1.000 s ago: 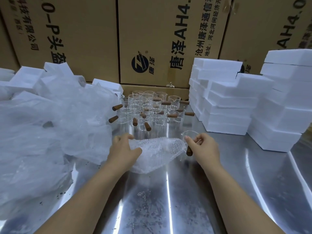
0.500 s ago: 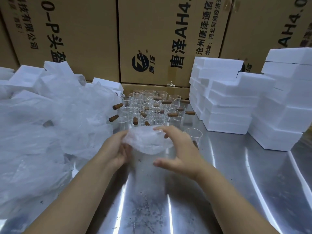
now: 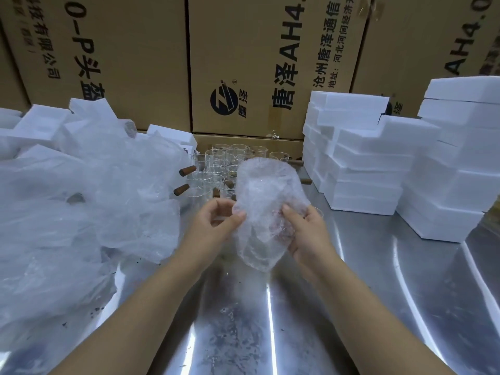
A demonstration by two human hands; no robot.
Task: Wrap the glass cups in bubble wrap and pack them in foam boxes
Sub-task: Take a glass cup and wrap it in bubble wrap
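Hidden: I cannot tell whether the bubble wrap (image 3: pixel 266 209) holds a cup, as its folds are cloudy. My right fingers lie behind it, unseen.
Screened: the wrap covers the near right part of the glass cups (image 3: pixel 216 169).
Left hand (image 3: pixel 213 226): thumb and curled fingers pinch the wrap's left edge.
Right hand (image 3: pixel 308 234): thumb across the front, palm cupping the right side.
Bubble wrap: held clear of the steel table (image 3: pixel 351 293), directly in front of the cups.
Foam boxes (image 3: pixel 359 163): stacked right of the cups.

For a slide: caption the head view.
Left hand and right hand grip crumpled clear bubble wrap above a steel table, clear glass cups behind.
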